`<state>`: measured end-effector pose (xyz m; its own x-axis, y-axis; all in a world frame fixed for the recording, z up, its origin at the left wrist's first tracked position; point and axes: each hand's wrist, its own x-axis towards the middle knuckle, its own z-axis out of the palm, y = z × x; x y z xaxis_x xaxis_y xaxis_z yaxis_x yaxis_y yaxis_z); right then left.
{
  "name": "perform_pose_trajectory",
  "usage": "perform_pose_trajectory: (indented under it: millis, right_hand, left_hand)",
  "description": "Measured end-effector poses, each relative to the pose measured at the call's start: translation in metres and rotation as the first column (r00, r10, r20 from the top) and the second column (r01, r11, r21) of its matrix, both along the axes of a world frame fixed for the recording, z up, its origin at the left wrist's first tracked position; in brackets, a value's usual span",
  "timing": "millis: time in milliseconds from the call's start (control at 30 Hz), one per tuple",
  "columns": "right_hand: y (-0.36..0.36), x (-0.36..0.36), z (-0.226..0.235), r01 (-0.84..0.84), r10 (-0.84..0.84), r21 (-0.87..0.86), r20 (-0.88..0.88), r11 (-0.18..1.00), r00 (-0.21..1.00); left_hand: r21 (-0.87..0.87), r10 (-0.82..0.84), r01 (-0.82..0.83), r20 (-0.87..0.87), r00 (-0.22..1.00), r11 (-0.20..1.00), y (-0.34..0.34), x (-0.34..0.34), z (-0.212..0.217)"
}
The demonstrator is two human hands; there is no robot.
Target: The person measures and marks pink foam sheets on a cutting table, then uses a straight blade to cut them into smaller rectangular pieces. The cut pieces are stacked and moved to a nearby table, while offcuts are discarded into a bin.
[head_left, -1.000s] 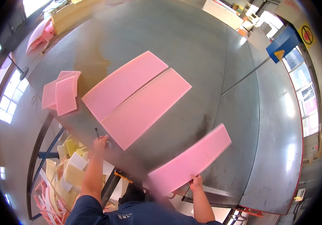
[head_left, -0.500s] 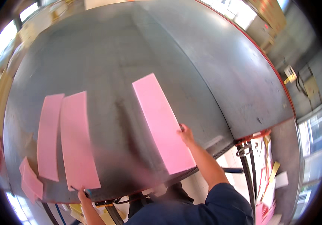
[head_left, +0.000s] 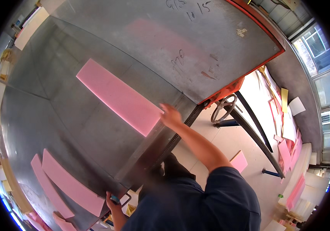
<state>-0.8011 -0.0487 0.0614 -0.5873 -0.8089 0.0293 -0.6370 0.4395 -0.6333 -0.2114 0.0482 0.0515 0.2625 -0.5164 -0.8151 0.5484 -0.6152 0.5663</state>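
Near side of the table (head_left: 107, 158), a pink slab (head_left: 115, 98) has the right hand (head_left: 169, 116) at its right corner, can't tell if pinching; left hand (head_left: 112, 204) grips a tool (head_left: 115, 199). Looks like positioning; next needs steady guiding.

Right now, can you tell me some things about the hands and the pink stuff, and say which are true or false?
1. The right hand is at the near end of a pink board. True.
2. The left hand is empty. False: it holds a small dark-and-teal thing.
3. A pink piece lies on the floor. True.
4. The right sleeve is yellow. False: it is dark blue.
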Motion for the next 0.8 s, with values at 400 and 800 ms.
perform_pose_trajectory:
  millis: [400,800]
  right_hand:
    - [0.191,-0.335,0.066,0.633,-0.727,0.494,-0.003,0.596,0.687]
    - [0.184,-0.155,0.048,0.848,-0.832,0.083,-0.167,0.523,0.529]
  left_hand:
    - [-0.273,-0.659,0.654,-0.594,0.462,0.705,-0.023,-0.207,0.030]
    - [-0.066,-0.675,0.698,-0.331,0.659,0.713,0.023,-0.138,0.030]
